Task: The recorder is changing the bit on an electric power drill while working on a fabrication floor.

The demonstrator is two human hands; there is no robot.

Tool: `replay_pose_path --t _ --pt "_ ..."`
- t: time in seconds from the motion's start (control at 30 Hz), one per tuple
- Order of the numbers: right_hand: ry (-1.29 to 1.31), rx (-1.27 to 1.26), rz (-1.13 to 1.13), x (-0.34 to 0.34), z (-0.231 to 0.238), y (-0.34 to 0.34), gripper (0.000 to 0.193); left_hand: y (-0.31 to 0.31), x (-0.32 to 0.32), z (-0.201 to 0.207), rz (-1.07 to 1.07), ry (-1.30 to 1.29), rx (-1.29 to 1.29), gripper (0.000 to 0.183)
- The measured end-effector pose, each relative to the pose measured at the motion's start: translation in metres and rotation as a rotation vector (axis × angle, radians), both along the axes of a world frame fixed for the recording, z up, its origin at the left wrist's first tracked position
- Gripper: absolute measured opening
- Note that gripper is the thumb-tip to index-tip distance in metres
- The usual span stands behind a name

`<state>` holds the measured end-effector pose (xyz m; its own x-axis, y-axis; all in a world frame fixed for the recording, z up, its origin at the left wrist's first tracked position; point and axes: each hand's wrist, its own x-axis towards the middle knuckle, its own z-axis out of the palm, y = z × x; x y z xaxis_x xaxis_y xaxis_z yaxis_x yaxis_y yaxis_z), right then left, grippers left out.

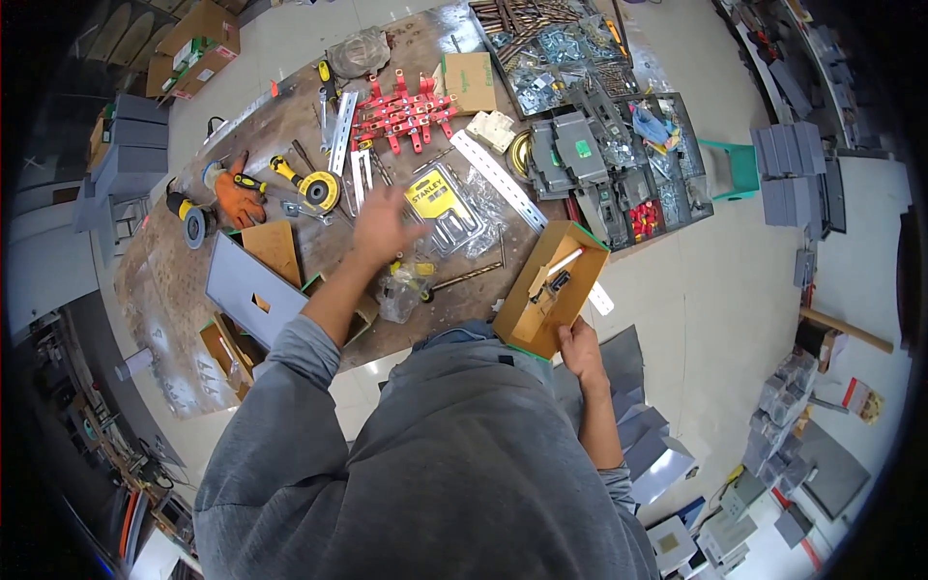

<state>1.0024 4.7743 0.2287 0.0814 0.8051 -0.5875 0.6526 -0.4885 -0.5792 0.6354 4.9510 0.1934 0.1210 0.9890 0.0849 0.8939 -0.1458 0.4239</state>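
My right hand [580,350] grips the near edge of an open cardboard box [530,332] with green edging. Inside lie a white stick-like piece [566,261] and small dark parts [558,282]. My left hand [384,228] is over the workbench, slightly blurred, with its fingers apart and nothing seen in it. Beside it lies a yellow-and-clear blister pack [445,205] of metal bits. Closer to me are a crumpled clear plastic bag [398,295] and a long drill bit [468,277].
Red busbar supports [406,111], an orange glove [238,193] and yellow angle grinders [317,188] lie on the bench [159,280]. Trays of screws [556,72] and grey circuit breakers [570,155] are at the far right. A grey panel box [253,290] stands left of my arm.
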Motion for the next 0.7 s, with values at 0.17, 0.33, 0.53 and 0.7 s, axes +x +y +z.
replay_pose_path --t 0.17,0.33,0.53,0.7 --pt "0.023 0.002 0.003 -0.003 0.002 0.007 0.033 -0.034 -0.013 -0.025 -0.368 0.028 -0.262 0.029" --pt "-0.049 -0.015 0.058 0.003 0.000 0.005 0.034 -0.049 -0.045 0.001 -0.269 0.226 -0.369 0.021" --pt "-0.018 0.027 0.029 -0.002 0.000 0.005 0.034 -0.051 -0.046 -0.003 -0.183 0.318 -0.457 0.022" --pt "-0.019 -0.012 -0.010 -0.003 0.005 -0.001 0.034 -0.057 -0.022 0.000 -0.106 0.290 -0.406 0.019"
